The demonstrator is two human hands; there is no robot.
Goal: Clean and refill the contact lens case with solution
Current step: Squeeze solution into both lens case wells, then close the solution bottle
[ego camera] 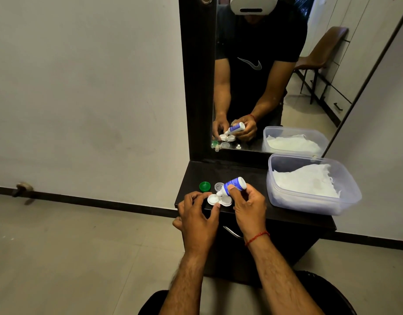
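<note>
A white contact lens case (pixel 213 199) lies on the dark shelf (pixel 253 176) with both wells uncovered. My left hand (pixel 196 214) steadies the case's left well between thumb and fingers. My right hand (pixel 249 205) grips a small blue-and-white solution bottle (pixel 233 184), tipped nozzle-down over the left well. A green cap (pixel 205 186) and a clear cap (pixel 219 185) rest on the shelf just behind the case.
A clear plastic tub (pixel 309 205) with white tissue inside stands on the shelf's right side. A mirror (pixel 275 76) rises behind the shelf. A drawer handle (pixel 232 233) shows below my hands. Tiled floor lies to the left.
</note>
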